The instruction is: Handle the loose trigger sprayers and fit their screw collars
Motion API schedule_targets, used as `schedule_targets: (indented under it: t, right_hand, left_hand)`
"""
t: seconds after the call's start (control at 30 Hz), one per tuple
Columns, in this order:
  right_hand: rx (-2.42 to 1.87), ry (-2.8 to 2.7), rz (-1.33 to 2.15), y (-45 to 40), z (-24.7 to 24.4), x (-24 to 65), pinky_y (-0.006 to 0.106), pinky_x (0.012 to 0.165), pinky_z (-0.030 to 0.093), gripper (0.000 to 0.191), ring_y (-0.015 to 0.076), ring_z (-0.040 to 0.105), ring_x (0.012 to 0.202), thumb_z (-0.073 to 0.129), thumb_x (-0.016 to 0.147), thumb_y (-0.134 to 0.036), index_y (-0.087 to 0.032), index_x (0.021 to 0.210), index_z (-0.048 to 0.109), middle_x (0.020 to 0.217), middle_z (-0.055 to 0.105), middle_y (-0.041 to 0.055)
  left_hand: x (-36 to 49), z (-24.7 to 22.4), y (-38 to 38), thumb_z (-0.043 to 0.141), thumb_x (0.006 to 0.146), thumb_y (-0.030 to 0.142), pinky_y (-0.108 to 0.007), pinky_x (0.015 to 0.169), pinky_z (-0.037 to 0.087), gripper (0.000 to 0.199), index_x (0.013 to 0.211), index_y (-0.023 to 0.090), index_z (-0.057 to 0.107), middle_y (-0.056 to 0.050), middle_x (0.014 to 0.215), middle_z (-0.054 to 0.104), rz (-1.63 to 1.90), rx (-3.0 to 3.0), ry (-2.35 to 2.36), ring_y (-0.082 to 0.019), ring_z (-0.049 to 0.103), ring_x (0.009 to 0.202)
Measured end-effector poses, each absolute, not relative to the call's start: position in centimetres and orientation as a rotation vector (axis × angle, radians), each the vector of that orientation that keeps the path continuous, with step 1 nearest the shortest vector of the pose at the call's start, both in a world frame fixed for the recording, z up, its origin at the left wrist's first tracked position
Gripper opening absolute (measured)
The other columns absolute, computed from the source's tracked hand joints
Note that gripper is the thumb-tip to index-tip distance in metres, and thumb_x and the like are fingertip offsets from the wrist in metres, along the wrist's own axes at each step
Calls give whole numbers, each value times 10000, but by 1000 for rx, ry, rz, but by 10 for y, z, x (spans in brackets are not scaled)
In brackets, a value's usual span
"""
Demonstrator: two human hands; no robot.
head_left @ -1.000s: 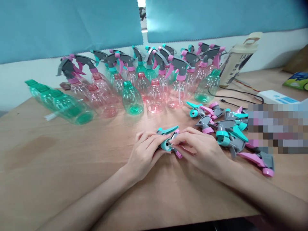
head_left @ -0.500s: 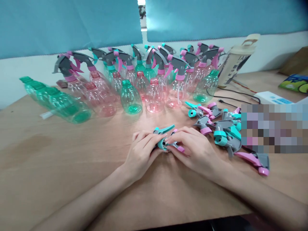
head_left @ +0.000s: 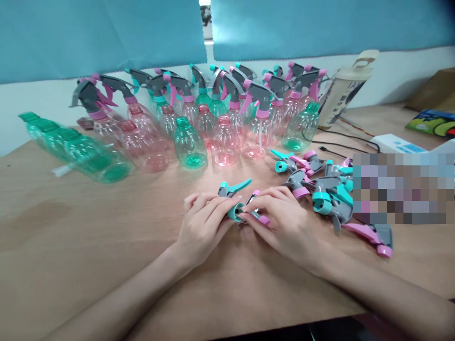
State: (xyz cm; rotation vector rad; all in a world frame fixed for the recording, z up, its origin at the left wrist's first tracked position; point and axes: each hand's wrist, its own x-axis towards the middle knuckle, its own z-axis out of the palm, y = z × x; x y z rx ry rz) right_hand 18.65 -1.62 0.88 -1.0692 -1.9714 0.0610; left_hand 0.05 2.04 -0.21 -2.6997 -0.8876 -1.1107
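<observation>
My left hand [head_left: 204,227] is closed around a grey spray head with a teal trigger and teal collar [head_left: 235,211]; the collar's open end faces right. My right hand [head_left: 282,222] has its thumb and index finger pinched together at the collar's opening; what they hold, if anything, is too small to make out. A grey and pink spray head [head_left: 263,219] lies beneath my right fingers, partly hidden by them. Both hands are close together above the wooden table [head_left: 142,303].
Behind the hands stand several pink and green bottles [head_left: 224,142], many with spray heads. Green bottles [head_left: 92,154] lie on their sides at left. Loose spray heads [head_left: 325,184] are piled at right. A tumbler [head_left: 341,97], a black cable and a white box [head_left: 398,144] are beyond.
The view has shifted slightly, moving the scene left. My left hand has tilted the teal spray head a little, and more of its grey body shows. My right fingertips remain at the collar.
</observation>
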Motion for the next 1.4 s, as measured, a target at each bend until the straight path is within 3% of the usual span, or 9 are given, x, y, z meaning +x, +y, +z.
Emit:
schedule_targets:
  t: [0.2,0.47,0.77,1.03,1.4]
  right_hand:
    - [-1033,-1876,165,-20,13,183,327,741,442,108,144,624,690,613,822,-107,-202,782,582,726,687,-13]
    - [-938,-1854,170,-20,10,184,341,756,453,108,159,661,739,602,830,-118,-219,805,628,732,709,-19]
    - [-1057,-1946,30,-18,12,188,378,858,356,89,147,635,738,642,808,-137,-224,809,629,744,695,-31]
    - [-978,-1962,15,-18,5,185,391,875,381,151,147,633,727,573,823,-84,-231,797,596,720,698,-32]
    - [-990,-1831,191,-11,7,189,402,857,418,106,162,649,736,652,780,-119,-215,798,610,722,688,-18]
  left_hand:
    - [2,0,15,551,897,231,-346,769,325,180,1068,197,596,-24,889,712,-1192,-2712,-892,-192,560,836]
    - [4,0,12,574,884,270,-347,791,316,196,1064,197,592,-19,894,713,-1146,-2808,-891,-184,575,802]
    - [4,0,13,551,898,286,-366,812,298,243,1114,177,567,-38,933,701,-1141,-2779,-960,-201,565,851]
    - [6,-1,12,566,887,243,-371,830,293,198,1075,185,588,-26,908,696,-1137,-2758,-991,-199,556,846]
    - [8,-1,9,581,873,318,-356,866,308,215,1051,197,592,-22,944,685,-1145,-2927,-1227,-194,542,884]
